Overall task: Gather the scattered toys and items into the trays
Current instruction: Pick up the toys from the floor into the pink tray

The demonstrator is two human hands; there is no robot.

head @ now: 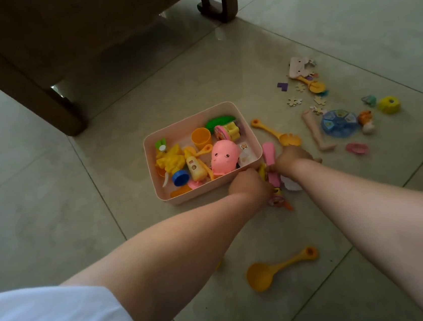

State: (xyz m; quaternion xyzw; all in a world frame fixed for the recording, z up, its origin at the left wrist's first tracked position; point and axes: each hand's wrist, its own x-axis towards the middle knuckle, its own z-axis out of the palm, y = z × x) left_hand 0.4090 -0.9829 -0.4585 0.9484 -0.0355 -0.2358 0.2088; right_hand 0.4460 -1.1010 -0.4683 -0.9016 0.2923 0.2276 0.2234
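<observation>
A pink tray [151, 151] sits on the tiled floor, holding a pink octopus toy [224, 158], an orange cup [201, 138], a green piece, a blue cap and several yellow toys. Both hands reach to a small pile of toys just right of the tray's near corner. My left hand [246, 186] is closed over small yellow and pink pieces there. My right hand [293, 157] is closed around a long pink toy [268, 153]. The fingers of both hands are hidden from view.
An orange ladle [273, 269] lies near me. An orange slotted spoon [277, 133], a doll leg [315, 132], a blue disc [339, 123], a yellow ring [389, 105] and puzzle pieces [294, 101] are scattered to the right. Dark wooden furniture legs [48, 99] stand behind the tray.
</observation>
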